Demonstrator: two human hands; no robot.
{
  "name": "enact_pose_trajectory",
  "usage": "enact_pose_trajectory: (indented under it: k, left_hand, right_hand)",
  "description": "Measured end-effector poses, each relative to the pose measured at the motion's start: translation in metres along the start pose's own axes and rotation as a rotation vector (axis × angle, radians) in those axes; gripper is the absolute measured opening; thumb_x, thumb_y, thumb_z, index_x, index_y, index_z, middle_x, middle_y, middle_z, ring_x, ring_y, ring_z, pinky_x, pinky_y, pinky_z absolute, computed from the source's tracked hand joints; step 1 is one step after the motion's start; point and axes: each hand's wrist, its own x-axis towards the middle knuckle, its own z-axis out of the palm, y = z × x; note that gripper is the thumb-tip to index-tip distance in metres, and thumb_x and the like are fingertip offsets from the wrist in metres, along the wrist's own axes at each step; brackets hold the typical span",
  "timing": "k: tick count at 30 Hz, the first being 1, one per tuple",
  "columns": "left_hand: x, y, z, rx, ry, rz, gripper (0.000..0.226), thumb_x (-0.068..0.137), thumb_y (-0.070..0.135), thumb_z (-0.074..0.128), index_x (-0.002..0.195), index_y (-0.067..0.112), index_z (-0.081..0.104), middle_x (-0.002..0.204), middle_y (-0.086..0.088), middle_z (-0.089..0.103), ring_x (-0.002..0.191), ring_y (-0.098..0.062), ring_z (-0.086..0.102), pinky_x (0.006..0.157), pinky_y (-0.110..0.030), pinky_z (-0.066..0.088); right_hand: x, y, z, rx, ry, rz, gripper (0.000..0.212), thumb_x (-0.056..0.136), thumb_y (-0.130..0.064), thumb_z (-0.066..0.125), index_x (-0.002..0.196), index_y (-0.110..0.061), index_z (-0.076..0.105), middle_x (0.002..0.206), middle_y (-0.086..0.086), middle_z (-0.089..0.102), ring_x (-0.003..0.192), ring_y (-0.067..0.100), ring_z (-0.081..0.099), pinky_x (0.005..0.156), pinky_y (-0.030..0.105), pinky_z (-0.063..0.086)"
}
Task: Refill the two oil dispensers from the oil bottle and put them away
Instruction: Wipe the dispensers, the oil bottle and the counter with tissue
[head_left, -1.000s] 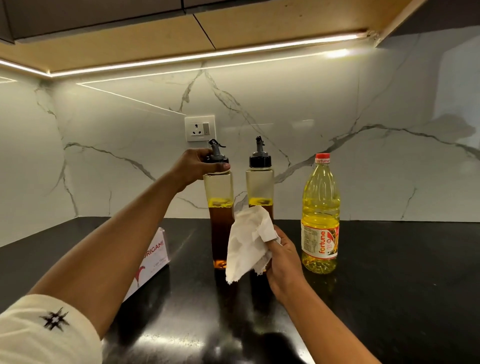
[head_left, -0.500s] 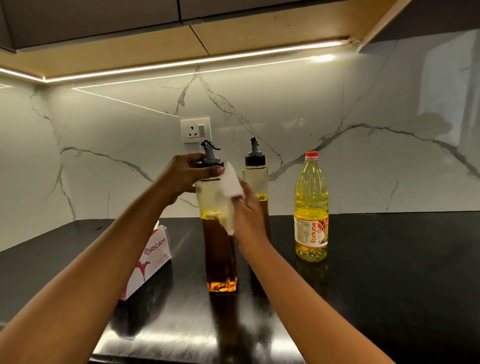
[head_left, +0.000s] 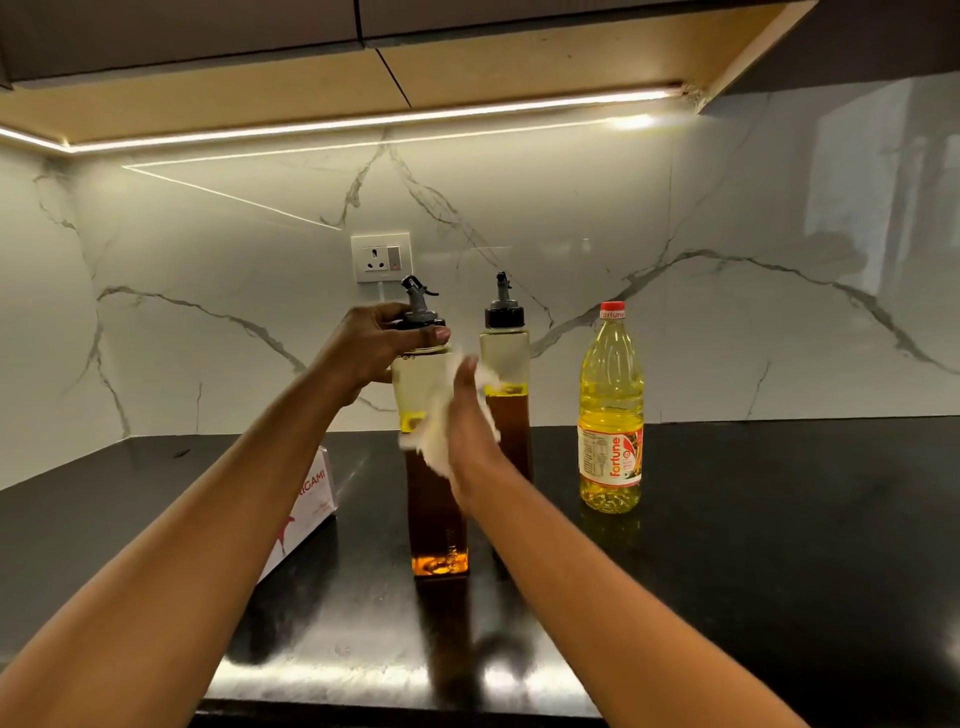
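Wiping seems the step in hand: left grip clasps the cap of the near dispenser, upright on the desk, while right grip presses a tissue flat-fingered to its side; next, likely, the far dispenser at 1 o'clock wants wiping, bottle at 3 o'clock.

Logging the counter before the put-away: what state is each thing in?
Near dispenser: upright, capped, partly full.
Far dispenser: upright, capped, partly full.
Oil bottle: upright, capped.
Tissue: crumpled, against near dispenser.
Left grip: round near dispenser's cap.
Right grip: pressing tissue.
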Motion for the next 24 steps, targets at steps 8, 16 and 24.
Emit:
enact_pose_trajectory:
  k: [8,16,24]
  left_hand:
    - [-0.001,0.003,0.003,-0.003,-0.002,-0.004,0.033,0.082,0.028,0.073,0.111,0.019,0.062,0.091,0.009,0.066,0.081,0.000,0.061,0.056,-0.020,0.049]
    - [-0.002,0.000,0.000,0.016,0.035,-0.003,0.022,0.086,0.025,0.068,0.107,0.023,0.062,0.091,0.008,0.065,0.082,-0.003,0.060,0.058,-0.025,0.048]
    - [0.005,0.002,0.002,-0.037,-0.064,-0.038,0.033,0.079,0.028,0.073,0.110,0.018,0.064,0.094,0.005,0.066,0.092,-0.008,0.062,0.060,-0.023,0.055]
  right_hand:
    - [-0.036,0.069,-0.031,0.072,-0.051,0.443,0.102,0.070,-0.080,0.029,0.151,-0.020,0.006,0.156,0.010,0.016,0.141,0.034,0.021,0.109,0.053,0.025]
    - [-0.012,-0.030,0.006,-0.111,-0.032,-0.144,0.069,0.091,-0.063,0.018,0.150,-0.030,0.005,0.157,0.007,0.016,0.142,0.029,0.020,0.111,0.048,0.022]
    - [-0.026,0.107,-0.048,-0.602,-0.135,0.045,0.089,0.081,-0.047,0.066,0.147,-0.035,0.008,0.151,-0.001,0.028,0.138,0.019,0.028,0.113,0.038,0.027]
